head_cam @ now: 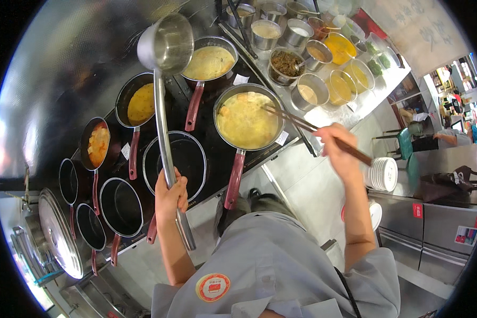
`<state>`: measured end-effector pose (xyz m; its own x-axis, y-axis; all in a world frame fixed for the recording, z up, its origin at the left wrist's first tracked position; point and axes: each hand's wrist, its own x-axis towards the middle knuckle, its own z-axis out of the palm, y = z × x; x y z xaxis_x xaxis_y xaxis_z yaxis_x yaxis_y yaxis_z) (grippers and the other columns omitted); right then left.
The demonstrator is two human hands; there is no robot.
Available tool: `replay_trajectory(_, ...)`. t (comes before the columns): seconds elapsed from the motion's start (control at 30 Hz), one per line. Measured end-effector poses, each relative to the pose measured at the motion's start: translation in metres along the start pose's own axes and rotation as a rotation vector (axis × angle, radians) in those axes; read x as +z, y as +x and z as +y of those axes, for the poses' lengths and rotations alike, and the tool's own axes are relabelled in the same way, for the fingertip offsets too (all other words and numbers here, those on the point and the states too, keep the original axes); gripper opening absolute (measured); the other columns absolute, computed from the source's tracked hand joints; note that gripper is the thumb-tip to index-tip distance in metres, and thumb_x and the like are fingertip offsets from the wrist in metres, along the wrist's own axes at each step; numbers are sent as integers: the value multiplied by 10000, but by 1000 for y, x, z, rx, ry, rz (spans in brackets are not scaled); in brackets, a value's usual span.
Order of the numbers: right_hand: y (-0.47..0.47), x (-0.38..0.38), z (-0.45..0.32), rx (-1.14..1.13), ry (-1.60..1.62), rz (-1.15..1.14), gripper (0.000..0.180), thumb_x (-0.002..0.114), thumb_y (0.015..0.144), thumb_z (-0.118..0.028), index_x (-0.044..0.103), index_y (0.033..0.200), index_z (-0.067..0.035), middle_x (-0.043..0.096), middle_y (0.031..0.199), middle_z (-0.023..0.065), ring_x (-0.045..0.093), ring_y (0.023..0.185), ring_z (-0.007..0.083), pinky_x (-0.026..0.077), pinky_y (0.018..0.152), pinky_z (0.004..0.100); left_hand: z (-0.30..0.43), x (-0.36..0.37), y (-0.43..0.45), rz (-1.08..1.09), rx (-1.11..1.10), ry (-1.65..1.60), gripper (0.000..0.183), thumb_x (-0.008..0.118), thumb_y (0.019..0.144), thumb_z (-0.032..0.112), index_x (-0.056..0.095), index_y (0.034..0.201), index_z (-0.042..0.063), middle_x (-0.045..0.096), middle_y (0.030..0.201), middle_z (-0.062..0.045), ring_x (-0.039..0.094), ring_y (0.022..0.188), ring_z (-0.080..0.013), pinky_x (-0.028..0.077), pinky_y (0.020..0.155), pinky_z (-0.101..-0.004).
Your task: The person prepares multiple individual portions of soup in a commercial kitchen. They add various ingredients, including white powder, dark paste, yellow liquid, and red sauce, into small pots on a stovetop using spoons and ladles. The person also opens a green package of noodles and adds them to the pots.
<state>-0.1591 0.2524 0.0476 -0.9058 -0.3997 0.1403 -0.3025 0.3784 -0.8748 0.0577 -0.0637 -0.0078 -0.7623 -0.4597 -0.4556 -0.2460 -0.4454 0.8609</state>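
Note:
My left hand (171, 195) grips the long handle of a metal ladle (167, 37), whose bowl is held up above the stove and looks empty. In my right hand (338, 149) is a pair of wooden chopsticks (298, 120), their tips in the yellowish soup (246, 119) of the nearest filled saucepan (235, 179). That pan has a dark red handle pointing toward me. Below the ladle's handle sits an empty dark saucepan (190, 167), partly covered by the ladle and my hand.
More saucepans hold yellow soup (208, 63), thick yellow liquid (141, 104) and reddish food (98, 144). Empty pans (121, 206) line the stove's left. Steel and clear tubs of seasonings (286, 65) crowd the right counter. White bowls (381, 174) are stacked beyond my right arm. A large lid (59, 234) leans at far left.

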Motion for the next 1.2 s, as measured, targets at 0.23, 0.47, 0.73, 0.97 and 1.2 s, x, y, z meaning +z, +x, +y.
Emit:
replay_trajectory(0.23,-14,-25,12,25,89,-334,139,633,914,-140,706,856,-37,591,721,39,503,518,95,402,452,240,-32,-9,-57,-481,-70,-828,96,464,971,62,417,1054,70,367,617,-5,311,345,-59,275,266,-210)
replay_trajectory(0.47,-19,-25,46,-254,73,-235,94,627,891,-86,687,857,-22,608,721,66,564,662,167,451,592,298,-60,24,-120,-482,-57,-1101,168,469,960,34,353,1082,44,392,662,-33,383,390,-75,341,275,-226)
replay_trajectory(0.73,-17,-39,60,-118,238,-118,146,610,918,-130,683,826,-43,617,714,33,553,591,105,437,513,265,-71,33,-164,-500,51,-1311,200,469,942,-3,308,1054,40,403,666,-54,420,395,-86,379,280,-220)
replay_trajectory(0.97,-27,-62,41,117,148,-190,256,588,943,-215,698,822,-18,583,654,7,501,510,58,408,441,218,-70,-12,-182,-599,152,-1301,218,466,935,-17,285,1039,46,409,671,-69,449,414,-102,396,290,-225)
replay_trajectory(1.2,-70,32,-20,73,76,-190,159,629,918,-160,706,866,-31,623,831,33,526,527,82,412,443,225,-57,-117,-198,-577,180,-1278,202,443,929,-36,293,1031,54,398,658,-56,402,367,-69,373,268,-215)
